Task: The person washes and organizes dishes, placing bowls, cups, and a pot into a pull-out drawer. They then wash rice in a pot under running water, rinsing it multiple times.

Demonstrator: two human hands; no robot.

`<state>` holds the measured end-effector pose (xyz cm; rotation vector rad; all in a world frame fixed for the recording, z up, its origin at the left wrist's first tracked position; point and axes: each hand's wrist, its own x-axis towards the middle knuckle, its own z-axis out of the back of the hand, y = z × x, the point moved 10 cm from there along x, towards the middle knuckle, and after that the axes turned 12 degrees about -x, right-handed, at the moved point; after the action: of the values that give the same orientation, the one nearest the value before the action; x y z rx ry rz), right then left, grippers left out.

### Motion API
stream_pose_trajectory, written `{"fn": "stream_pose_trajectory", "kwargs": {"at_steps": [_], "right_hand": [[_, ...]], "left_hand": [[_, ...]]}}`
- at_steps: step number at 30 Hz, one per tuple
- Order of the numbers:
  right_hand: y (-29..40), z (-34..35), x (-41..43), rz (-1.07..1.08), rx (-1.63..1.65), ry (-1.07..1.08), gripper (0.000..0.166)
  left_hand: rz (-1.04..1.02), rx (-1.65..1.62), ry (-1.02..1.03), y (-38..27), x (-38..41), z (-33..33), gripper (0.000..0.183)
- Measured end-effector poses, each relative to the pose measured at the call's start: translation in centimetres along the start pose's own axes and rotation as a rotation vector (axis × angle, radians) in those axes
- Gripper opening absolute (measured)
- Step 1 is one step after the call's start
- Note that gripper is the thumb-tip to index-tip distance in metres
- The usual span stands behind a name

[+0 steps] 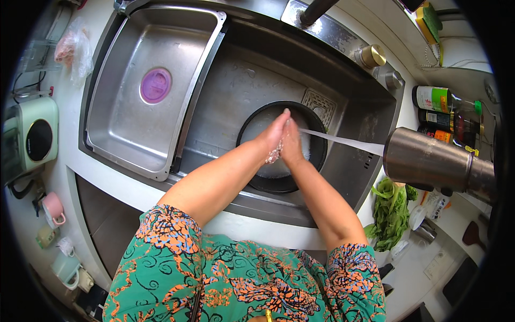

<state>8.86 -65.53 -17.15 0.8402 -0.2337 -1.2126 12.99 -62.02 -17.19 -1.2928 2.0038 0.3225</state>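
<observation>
My left hand (275, 135) and my right hand (291, 139) are pressed palm to palm, fingers pointing toward the back of the sink. White grains (275, 154) cling between the heels of both palms; what lies deeper between them is hidden. Directly below is a round black pot (270, 186) holding cloudy, whitish water (263, 167). From the metal faucet head (426, 159) at the right, a water stream (344, 139) runs toward my right hand and the pot. The pot stands in the steel sink basin (225, 88), its bottom partly covered by my forearms.
On the left, a steel inset tray (120, 120) contains a purple round lid (156, 85). A slotted drain cover (320, 106) lies behind the pot. Leafy greens (388, 217) and sauce bottles (436, 100) line the right counter. A plastic bag (76, 52) rests on the left counter.
</observation>
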Motion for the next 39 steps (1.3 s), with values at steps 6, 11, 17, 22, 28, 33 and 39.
{"fn": "stream_pose_trajectory", "kwargs": {"at_steps": [6, 11, 17, 22, 28, 33, 39], "right_hand": [[0.8, 1.4, 1.4, 0.155, -0.243, -0.109, 0.030], [0.0, -0.6, 0.3, 0.095, -0.275, 0.034, 0.032], [-0.5, -2.0, -2.3, 0.172, -0.296, 0.189, 0.031], [-2.5, -3.1, -3.8, 0.052, -0.196, 0.346, 0.029], [-8.0, -5.3, -6.6, -0.649, 0.317, 0.349, 0.026], [-3.3, -4.1, -7.0, -0.654, 0.513, 0.319, 0.033], [2.2, -0.4, -4.8, -0.259, 0.370, 0.034, 0.038]], "left_hand": [[-0.316, 1.223, -0.203, -6.2, 0.6, 0.4, 0.045], [-0.172, 1.462, -0.324, -4.4, 0.0, 2.7, 0.043], [0.006, 1.430, -0.459, -2.2, -2.4, 4.3, 0.046], [0.155, 1.294, -0.344, 0.1, -2.6, 4.2, 0.045], [0.308, 0.308, -0.312, 6.0, -1.8, 5.5, 0.053], [0.330, -0.102, -0.398, 5.3, -2.0, 4.7, 0.076], [0.242, -0.340, 0.060, 2.7, 0.3, 2.5, 0.079]]}}
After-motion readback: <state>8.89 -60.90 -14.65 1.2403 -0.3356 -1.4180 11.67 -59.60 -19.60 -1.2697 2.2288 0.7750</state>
